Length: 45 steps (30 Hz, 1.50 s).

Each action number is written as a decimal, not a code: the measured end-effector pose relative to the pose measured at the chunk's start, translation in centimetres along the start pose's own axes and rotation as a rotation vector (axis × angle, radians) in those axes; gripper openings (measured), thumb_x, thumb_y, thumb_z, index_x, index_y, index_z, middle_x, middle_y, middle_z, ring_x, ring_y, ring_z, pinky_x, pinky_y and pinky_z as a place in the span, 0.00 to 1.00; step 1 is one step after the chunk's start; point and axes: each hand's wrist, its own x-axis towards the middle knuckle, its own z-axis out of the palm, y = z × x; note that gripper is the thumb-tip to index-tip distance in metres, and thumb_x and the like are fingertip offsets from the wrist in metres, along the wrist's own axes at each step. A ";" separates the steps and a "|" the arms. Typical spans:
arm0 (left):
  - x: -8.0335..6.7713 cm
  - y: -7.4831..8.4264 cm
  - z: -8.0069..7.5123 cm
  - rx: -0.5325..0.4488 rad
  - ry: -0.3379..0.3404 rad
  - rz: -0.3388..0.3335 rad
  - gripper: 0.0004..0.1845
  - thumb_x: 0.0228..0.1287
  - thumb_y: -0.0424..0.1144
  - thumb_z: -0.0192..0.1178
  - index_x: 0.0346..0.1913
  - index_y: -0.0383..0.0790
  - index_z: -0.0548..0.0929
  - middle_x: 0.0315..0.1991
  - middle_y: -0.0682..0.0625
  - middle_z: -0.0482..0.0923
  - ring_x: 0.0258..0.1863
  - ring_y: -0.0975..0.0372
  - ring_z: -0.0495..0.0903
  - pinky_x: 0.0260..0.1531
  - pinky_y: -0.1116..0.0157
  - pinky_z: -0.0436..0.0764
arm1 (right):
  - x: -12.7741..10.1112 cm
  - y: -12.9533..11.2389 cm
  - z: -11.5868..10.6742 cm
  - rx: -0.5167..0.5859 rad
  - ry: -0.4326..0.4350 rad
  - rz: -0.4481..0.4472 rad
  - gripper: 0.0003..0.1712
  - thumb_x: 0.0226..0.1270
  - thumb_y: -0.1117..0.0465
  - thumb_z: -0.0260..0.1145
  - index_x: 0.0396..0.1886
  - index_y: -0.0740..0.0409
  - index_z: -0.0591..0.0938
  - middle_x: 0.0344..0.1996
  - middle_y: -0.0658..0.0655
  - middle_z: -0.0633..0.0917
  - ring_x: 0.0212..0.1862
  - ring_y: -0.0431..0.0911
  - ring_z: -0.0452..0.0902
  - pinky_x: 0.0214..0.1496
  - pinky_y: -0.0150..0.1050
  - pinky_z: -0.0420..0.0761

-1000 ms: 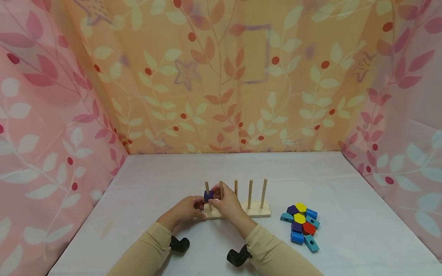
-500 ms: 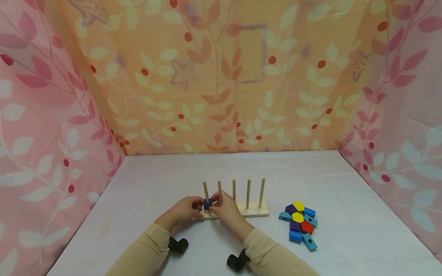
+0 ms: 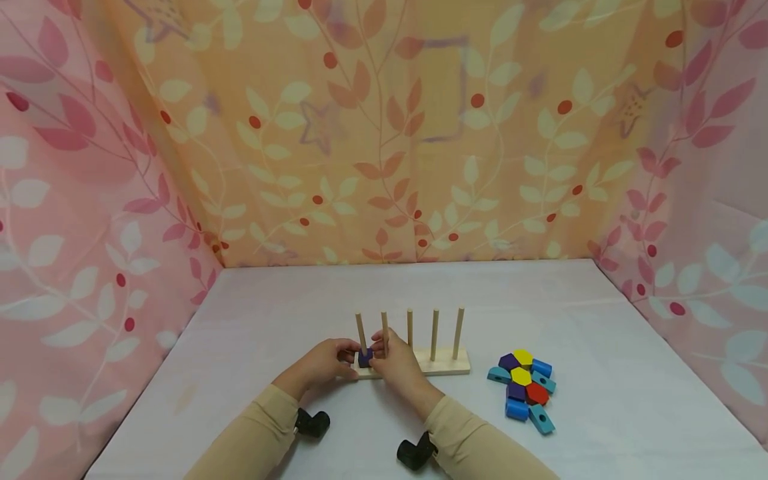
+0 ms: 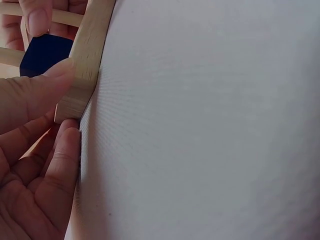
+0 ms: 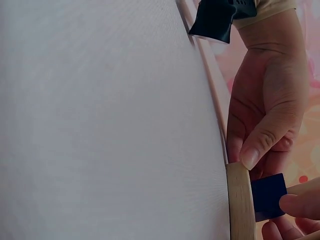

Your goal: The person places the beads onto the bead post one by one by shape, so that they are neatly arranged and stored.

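Head view: dark blue block (image 3: pixel 364 358) sits low on the leftmost peg (image 3: pixel 361 331) of the wooden peg stand (image 3: pixel 447 364), down at the base, on the white tabletop (image 3: pixel 600 413). The left hand (image 3: pixel 324 363) and right hand (image 3: pixel 396 360) meet around it; finger contact is not resolvable here. Left wrist view: thumb pressed on the stand's end, fingers curled beside it, the block just behind. Right wrist view: the right hand's fingertips (image 5: pixel 292 204) touch the block's edge; whether they pinch it I cannot tell. Only the head view shows the loose coloured blocks (image 3: pixel 523 391) right of the stand.
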 end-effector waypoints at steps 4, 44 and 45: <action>0.0 0.0 -0.2 0.003 0.000 -0.004 0.26 0.42 0.32 0.72 0.49 0.38 0.78 0.36 0.52 0.77 0.39 0.62 0.74 0.39 0.64 0.72 | 0.0 -0.1 -0.1 -0.015 -0.015 -0.007 0.20 0.51 0.72 0.65 0.45 0.64 0.72 0.37 0.57 0.80 0.42 0.50 0.78 0.45 0.43 0.76; 0.2 0.5 0.0 0.019 0.005 -0.065 0.26 0.40 0.30 0.72 0.47 0.40 0.78 0.35 0.51 0.77 0.38 0.61 0.74 0.39 0.64 0.73 | -4.7 1.7 -17.3 -0.324 -0.126 -0.063 0.11 0.59 0.66 0.64 0.43 0.59 0.79 0.36 0.54 0.82 0.42 0.45 0.78 0.43 0.38 0.77; 0.2 0.5 0.0 0.021 0.005 -0.066 0.26 0.40 0.30 0.72 0.47 0.40 0.78 0.35 0.51 0.77 0.37 0.61 0.74 0.38 0.65 0.73 | -4.7 2.0 -17.9 -0.340 -0.124 -0.052 0.11 0.59 0.66 0.64 0.43 0.59 0.79 0.36 0.54 0.82 0.42 0.46 0.78 0.43 0.39 0.77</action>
